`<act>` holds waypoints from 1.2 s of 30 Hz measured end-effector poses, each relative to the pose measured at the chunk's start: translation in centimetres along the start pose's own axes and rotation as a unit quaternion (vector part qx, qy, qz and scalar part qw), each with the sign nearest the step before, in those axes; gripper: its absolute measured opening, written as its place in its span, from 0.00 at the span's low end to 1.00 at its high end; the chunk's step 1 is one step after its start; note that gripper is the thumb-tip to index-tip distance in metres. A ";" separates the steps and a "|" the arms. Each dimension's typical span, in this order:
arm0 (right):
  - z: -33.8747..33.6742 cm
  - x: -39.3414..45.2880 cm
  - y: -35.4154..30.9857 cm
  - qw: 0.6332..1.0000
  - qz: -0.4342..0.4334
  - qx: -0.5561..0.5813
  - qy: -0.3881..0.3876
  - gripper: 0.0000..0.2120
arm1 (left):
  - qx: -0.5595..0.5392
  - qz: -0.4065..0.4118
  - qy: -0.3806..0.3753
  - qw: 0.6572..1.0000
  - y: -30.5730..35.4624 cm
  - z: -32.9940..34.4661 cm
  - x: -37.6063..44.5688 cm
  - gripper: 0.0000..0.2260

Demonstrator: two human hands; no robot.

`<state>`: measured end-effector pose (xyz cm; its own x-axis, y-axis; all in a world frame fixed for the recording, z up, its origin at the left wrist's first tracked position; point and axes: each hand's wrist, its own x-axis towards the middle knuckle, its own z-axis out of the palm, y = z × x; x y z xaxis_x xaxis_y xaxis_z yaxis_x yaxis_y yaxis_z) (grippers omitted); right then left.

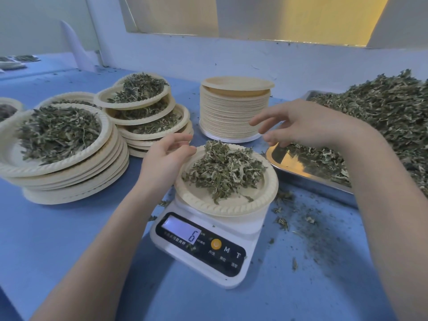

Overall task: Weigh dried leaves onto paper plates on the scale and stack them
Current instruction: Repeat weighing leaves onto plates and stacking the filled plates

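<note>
Right beside the left hand, whose loose fingers touch its far left rim, the plate of leaves sits on the scale, while the right hand hovers spread and empty just past it, so the left is nearer.

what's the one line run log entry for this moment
plate of leaves on scale | display 6 | left hand touches rim | right hand hovers open

Cool, even indoor light; wide-angle view.
Warm glow on far panels, soft shadows on counter, edges bowed, left plates slightly blurred.
</note>
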<state>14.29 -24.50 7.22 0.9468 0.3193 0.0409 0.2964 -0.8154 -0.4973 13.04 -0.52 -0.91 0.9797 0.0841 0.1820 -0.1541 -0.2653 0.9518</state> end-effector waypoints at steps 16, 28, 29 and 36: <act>0.0 0.0 -0.2 0.998 0.011 -0.023 -0.057 0.18 | -0.013 -0.011 0.004 1.000 -0.3 0.0 0.1 0.15; 0.2 0.4 0.5 0.997 0.022 -0.024 -0.074 0.18 | -0.010 -0.009 0.006 1.000 -0.4 0.2 0.4 0.11; 0.2 0.5 0.5 0.997 0.024 -0.022 -0.076 0.18 | -0.011 -0.009 0.006 1.000 -0.4 0.2 0.4 0.11; 0.2 0.5 0.9 0.997 0.024 -0.050 -0.060 0.15 | -0.015 -0.008 0.005 1.000 -0.4 0.2 0.4 0.10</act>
<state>15.03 -24.92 6.60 0.9397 0.3304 -0.0882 0.2689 -0.8733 -0.4063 13.51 -0.54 -1.29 0.9809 0.0972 0.1686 -0.1421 -0.2341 0.9618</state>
